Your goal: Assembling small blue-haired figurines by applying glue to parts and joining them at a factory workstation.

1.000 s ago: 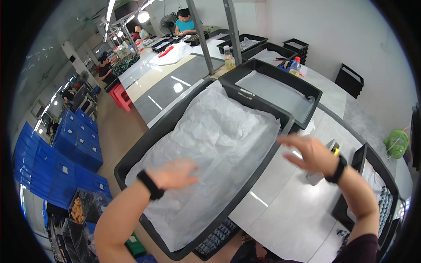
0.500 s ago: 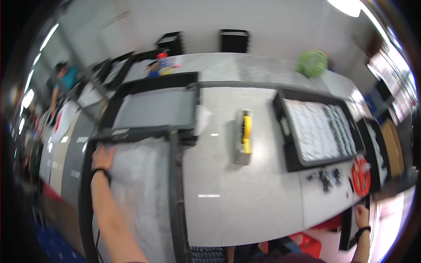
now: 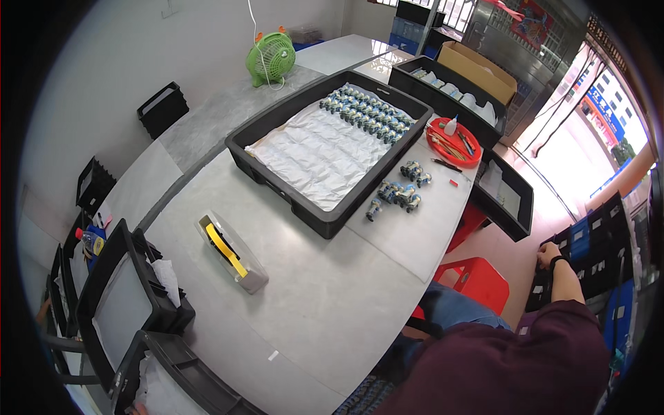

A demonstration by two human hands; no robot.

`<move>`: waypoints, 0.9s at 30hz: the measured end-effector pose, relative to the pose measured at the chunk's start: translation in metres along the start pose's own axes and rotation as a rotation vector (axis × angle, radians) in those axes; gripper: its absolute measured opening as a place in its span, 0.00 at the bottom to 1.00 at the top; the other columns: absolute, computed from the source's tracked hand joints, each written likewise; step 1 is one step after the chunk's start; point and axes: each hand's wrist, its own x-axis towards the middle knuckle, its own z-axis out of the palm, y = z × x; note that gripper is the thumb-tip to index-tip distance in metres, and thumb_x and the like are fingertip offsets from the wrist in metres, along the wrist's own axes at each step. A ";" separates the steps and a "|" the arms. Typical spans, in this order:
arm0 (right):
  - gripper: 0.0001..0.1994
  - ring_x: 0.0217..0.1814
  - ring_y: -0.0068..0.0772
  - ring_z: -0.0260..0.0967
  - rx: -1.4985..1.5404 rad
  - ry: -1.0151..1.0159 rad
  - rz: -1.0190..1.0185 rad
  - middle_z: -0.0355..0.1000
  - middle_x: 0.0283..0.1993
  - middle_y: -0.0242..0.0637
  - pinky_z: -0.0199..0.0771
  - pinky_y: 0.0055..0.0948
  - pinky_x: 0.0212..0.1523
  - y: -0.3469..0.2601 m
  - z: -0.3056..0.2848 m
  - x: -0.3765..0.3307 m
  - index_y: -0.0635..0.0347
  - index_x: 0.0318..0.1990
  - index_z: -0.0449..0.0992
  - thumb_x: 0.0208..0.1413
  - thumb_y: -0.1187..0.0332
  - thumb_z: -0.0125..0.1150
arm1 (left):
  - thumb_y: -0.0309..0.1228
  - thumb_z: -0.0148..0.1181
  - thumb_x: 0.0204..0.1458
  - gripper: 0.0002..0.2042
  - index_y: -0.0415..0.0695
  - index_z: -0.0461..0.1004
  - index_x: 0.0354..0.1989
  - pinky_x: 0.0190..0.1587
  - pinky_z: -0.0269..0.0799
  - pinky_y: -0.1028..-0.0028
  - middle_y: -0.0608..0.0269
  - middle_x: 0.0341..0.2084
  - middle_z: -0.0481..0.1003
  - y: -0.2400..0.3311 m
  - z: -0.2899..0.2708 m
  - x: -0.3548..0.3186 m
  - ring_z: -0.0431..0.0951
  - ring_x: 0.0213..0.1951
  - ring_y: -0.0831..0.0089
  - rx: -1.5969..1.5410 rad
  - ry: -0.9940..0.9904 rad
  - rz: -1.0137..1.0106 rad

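Note:
My right hand (image 3: 548,254), a black band at its wrist, reaches out at the right with its fingers curled in. It is in front of the stacked black crates (image 3: 595,256); whether anything is inside the fingers is hidden. Of my left hand (image 3: 138,409) only a sliver shows at the lower left edge, by the lined black tray (image 3: 187,366); its fingers are mostly cut off. On the table, a large black tray (image 3: 277,187) holds white sheeting and rows of small blue-and-black wheeled parts (image 3: 370,111). Several loose ones (image 3: 398,194) lie beside it.
A tape dispenser with a yellow strip (image 3: 225,249) stands on the grey table (image 3: 304,297). A red round dish (image 3: 453,142) holds tools and a small bottle. A green fan (image 3: 271,57) sits behind. A red stool (image 3: 484,283) and another black tray (image 3: 505,194) are at the right edge.
The view has swung to the right. My left hand, earlier spread on the sheeting in the left tray, is now nearly out of the picture. My right arm reaches farther out to the right.

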 end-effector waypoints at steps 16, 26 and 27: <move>0.23 0.32 0.43 0.69 0.208 -0.128 -0.639 0.72 0.29 0.49 0.66 0.33 0.37 -0.184 0.057 0.051 0.69 0.29 0.74 0.53 0.53 0.43 | 0.31 0.40 0.58 0.12 0.41 0.71 0.38 0.18 0.43 0.83 0.76 0.15 0.55 0.142 -0.133 -0.080 0.49 0.16 0.86 -0.835 0.474 0.523; 0.16 0.23 0.39 0.70 -0.209 -0.776 -0.970 0.71 0.19 0.42 0.70 0.33 0.31 -0.148 0.169 0.152 0.64 0.22 0.74 0.39 0.57 0.52 | 0.27 0.60 0.40 0.10 0.39 0.70 0.32 0.32 0.68 0.69 0.58 0.25 0.70 0.526 -0.018 -0.390 0.72 0.29 0.61 -0.502 -0.204 1.324; 0.15 0.26 0.40 0.71 -0.213 -0.801 -0.917 0.72 0.21 0.42 0.71 0.34 0.33 -0.126 0.187 0.178 0.62 0.25 0.75 0.39 0.57 0.52 | 0.27 0.59 0.42 0.12 0.38 0.70 0.36 0.36 0.67 0.68 0.56 0.32 0.70 0.560 0.009 -0.399 0.71 0.35 0.59 -0.513 -0.295 1.368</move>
